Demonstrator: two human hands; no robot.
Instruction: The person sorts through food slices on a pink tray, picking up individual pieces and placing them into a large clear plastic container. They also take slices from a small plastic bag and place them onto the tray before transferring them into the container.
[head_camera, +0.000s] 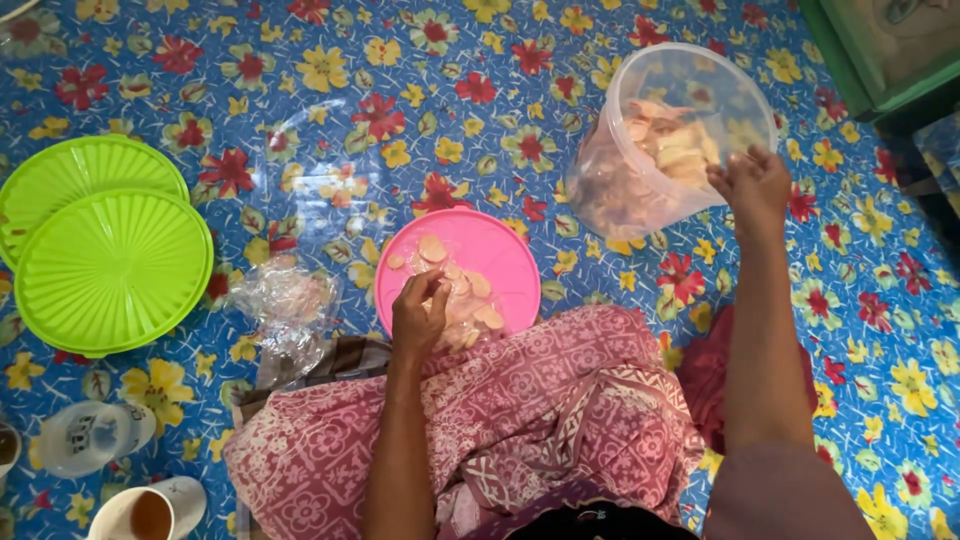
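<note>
Left hand (420, 318) rests with its fingers curled down onto a pink round lid (458, 270), pinching at the pale crackers (470, 295) that lie scattered on it; whether one cracker is actually held between the fingertips cannot be told. That lid lies flat on the floor mat, just in front of the person's lap, which is draped in a pink patterned cloth (500, 420).

Right hand (752, 188) reaches out to the far right and closes on the near rim of a clear plastic tub (690, 95), fingers hooked over the edge. The tub is tipped on its side toward the person, with more of the same pale crackers heaped inside against its lower wall.

Just left of the pink lid lies a crumpled clear plastic bag (285, 305), touching the edge of the cloth. Farther left, well apart from both hands, two lime-green ribbed lids (110, 270) lie overlapping, the nearer one covering part of the other. At the lower left corner stand a white cup (145, 512) holding a brown drink and, above it, a pale mug lying on its side (95, 435). Everything sits on a blue floor mat (330, 110) printed with red and yellow flowers. A green wooden frame (850, 60) shows at the top right corner.
</note>
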